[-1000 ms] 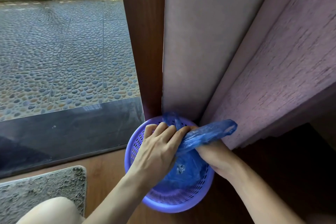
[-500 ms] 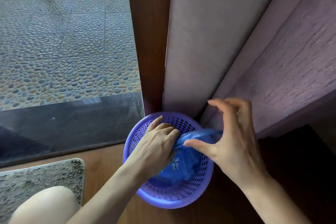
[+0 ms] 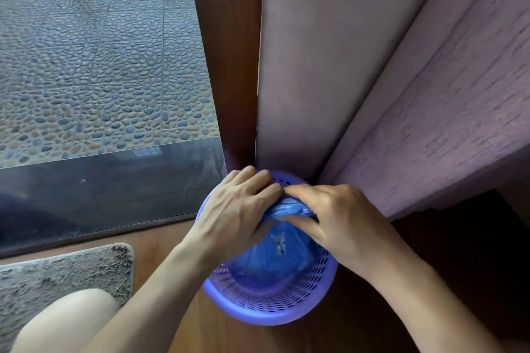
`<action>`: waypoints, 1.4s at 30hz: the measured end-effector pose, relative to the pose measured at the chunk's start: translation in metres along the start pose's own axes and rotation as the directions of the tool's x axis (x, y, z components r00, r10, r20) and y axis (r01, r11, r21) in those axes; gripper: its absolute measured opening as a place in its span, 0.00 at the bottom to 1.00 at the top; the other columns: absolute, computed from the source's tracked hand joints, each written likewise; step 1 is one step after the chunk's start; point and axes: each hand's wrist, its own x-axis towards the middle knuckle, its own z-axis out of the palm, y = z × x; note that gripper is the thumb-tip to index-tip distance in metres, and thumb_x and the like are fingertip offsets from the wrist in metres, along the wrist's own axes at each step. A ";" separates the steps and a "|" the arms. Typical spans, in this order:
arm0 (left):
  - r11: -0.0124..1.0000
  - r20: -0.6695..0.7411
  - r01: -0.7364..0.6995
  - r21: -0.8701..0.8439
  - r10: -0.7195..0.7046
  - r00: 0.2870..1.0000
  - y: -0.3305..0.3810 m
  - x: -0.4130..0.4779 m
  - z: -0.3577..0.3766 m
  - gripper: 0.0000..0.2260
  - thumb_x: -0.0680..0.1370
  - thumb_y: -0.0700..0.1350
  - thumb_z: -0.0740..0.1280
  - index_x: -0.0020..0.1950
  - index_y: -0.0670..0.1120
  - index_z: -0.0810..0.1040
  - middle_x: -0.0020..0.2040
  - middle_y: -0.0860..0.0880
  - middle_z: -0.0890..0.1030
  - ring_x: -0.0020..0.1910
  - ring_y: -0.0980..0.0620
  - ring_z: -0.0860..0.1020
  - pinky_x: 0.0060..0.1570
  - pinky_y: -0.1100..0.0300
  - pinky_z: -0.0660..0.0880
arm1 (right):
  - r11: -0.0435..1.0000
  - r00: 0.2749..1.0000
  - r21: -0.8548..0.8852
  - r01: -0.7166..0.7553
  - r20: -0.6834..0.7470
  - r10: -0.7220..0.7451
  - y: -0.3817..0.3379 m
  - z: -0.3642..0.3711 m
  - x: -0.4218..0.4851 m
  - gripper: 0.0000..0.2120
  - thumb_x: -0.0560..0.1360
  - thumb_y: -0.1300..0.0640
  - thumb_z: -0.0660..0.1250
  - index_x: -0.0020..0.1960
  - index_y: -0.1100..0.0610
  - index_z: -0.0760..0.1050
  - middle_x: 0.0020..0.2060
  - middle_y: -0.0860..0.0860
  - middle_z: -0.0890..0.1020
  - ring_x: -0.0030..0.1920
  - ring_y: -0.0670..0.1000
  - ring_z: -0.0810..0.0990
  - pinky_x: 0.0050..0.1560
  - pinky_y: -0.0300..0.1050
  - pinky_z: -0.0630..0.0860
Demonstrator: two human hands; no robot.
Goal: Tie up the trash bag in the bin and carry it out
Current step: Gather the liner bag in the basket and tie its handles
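Note:
A round purple perforated bin (image 3: 275, 311) stands on the wooden floor in the corner. Inside it sits a blue plastic trash bag (image 3: 272, 258), its top gathered into a twisted band across the bin's mouth. My left hand (image 3: 235, 209) grips the left end of that band, and my right hand (image 3: 341, 221) grips the right end. The fingertips of both hands meet above the far side of the bin. The bag's top ends are hidden under my fingers.
A brown door frame (image 3: 229, 66) and a pale purple curtain (image 3: 430, 94) rise right behind the bin. A glass door at the left shows a pebbled terrace (image 3: 100, 66). A grey shaggy mat (image 3: 63, 281) lies at the lower left, with my knee (image 3: 66, 321) over it.
My right hand was open above the bin half a second ago; now it has come down and closed on the bag's twisted top, opposite my left hand.

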 end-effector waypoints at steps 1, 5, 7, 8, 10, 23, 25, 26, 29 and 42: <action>1.000 -0.005 0.008 -0.002 -0.008 1.000 -0.002 0.001 -0.002 0.08 0.72 0.47 0.65 0.47 0.45 0.75 0.42 0.48 0.74 0.41 0.45 0.71 0.41 0.50 0.71 | 0.999 1.000 0.036 0.000 -0.015 0.000 0.001 -0.003 0.000 0.20 0.74 0.41 0.59 0.52 0.54 0.82 0.36 0.50 0.85 0.36 0.53 0.83 0.35 0.53 0.79; 0.997 0.006 0.019 -0.080 -0.018 1.000 -0.002 -0.002 -0.001 0.06 0.73 0.47 0.63 0.47 0.47 0.73 0.42 0.51 0.72 0.40 0.46 0.74 0.34 0.52 0.71 | 0.969 1.000 0.247 0.013 0.007 -0.015 0.009 -0.010 0.003 0.11 0.77 0.49 0.68 0.43 0.56 0.81 0.32 0.46 0.78 0.33 0.46 0.76 0.34 0.37 0.68; 0.987 0.022 0.007 -0.163 -0.003 1.000 0.002 -0.003 0.005 0.05 0.74 0.48 0.62 0.48 0.49 0.71 0.41 0.53 0.70 0.36 0.47 0.73 0.32 0.50 0.72 | 0.948 1.000 0.317 0.007 -0.014 -0.003 0.013 -0.008 0.002 0.09 0.77 0.51 0.69 0.45 0.56 0.82 0.35 0.47 0.77 0.37 0.46 0.76 0.38 0.34 0.68; 0.975 0.028 0.008 -0.221 -0.002 1.000 0.004 -0.003 0.007 0.06 0.74 0.47 0.62 0.49 0.50 0.71 0.42 0.55 0.68 0.36 0.48 0.72 0.33 0.51 0.73 | 0.934 0.999 0.358 -0.005 -0.048 0.024 0.016 -0.005 0.002 0.08 0.77 0.51 0.69 0.46 0.56 0.83 0.38 0.48 0.77 0.39 0.46 0.77 0.40 0.35 0.71; 0.936 0.016 0.007 -0.351 -0.001 1.000 0.008 -0.002 0.010 0.09 0.74 0.47 0.62 0.53 0.52 0.71 0.46 0.55 0.68 0.38 0.54 0.70 0.39 0.58 0.71 | 0.885 0.982 0.462 -0.059 -0.132 0.134 0.021 0.002 0.003 0.10 0.76 0.51 0.69 0.47 0.57 0.83 0.47 0.50 0.77 0.48 0.48 0.80 0.49 0.39 0.75; 0.888 -0.129 0.008 -0.459 -0.075 0.989 0.009 -0.009 0.000 0.17 0.77 0.46 0.72 0.65 0.49 0.75 0.55 0.53 0.81 0.50 0.58 0.79 0.51 0.64 0.74 | 0.350 0.816 0.811 -0.469 0.246 0.523 0.017 0.031 0.010 0.03 0.76 0.64 0.70 0.49 0.60 0.82 0.45 0.62 0.85 0.43 0.53 0.84 0.46 0.49 0.80; 0.927 -0.112 -0.019 -0.374 -0.025 0.993 0.005 -0.010 -0.002 0.11 0.79 0.49 0.67 0.59 0.46 0.79 0.49 0.51 0.80 0.46 0.53 0.78 0.48 0.62 0.74 | 0.330 0.794 0.777 -0.537 0.332 0.509 0.015 0.032 0.008 0.05 0.74 0.65 0.71 0.50 0.62 0.82 0.46 0.65 0.84 0.43 0.53 0.84 0.46 0.49 0.81; 0.935 -0.097 -0.012 -0.354 -0.025 0.995 0.004 -0.011 -0.001 0.10 0.80 0.49 0.66 0.57 0.46 0.79 0.47 0.50 0.78 0.44 0.51 0.77 0.46 0.59 0.74 | 0.304 0.783 0.769 -0.563 0.379 0.494 0.014 0.030 0.008 0.05 0.74 0.66 0.72 0.50 0.63 0.82 0.45 0.64 0.84 0.43 0.53 0.84 0.44 0.47 0.81; 0.937 -0.080 0.041 -0.346 -0.072 0.994 0.006 -0.013 0.000 0.09 0.79 0.50 0.64 0.54 0.47 0.78 0.50 0.50 0.73 0.39 0.53 0.73 0.44 0.60 0.72 | 0.250 0.753 0.734 -0.631 0.501 0.426 0.012 0.023 0.007 0.04 0.75 0.66 0.69 0.48 0.65 0.82 0.42 0.62 0.84 0.42 0.56 0.83 0.43 0.49 0.80; 0.054 0.581 0.629 -0.776 -0.328 0.745 0.009 -0.018 -0.008 0.14 0.74 0.50 0.67 0.49 0.39 0.79 0.41 0.43 0.75 0.28 0.54 0.68 0.22 0.65 0.59 | 0.778 0.926 0.504 -0.376 0.237 0.294 0.011 0.013 0.008 0.09 0.71 0.50 0.74 0.46 0.54 0.83 0.49 0.47 0.79 0.50 0.46 0.80 0.55 0.49 0.76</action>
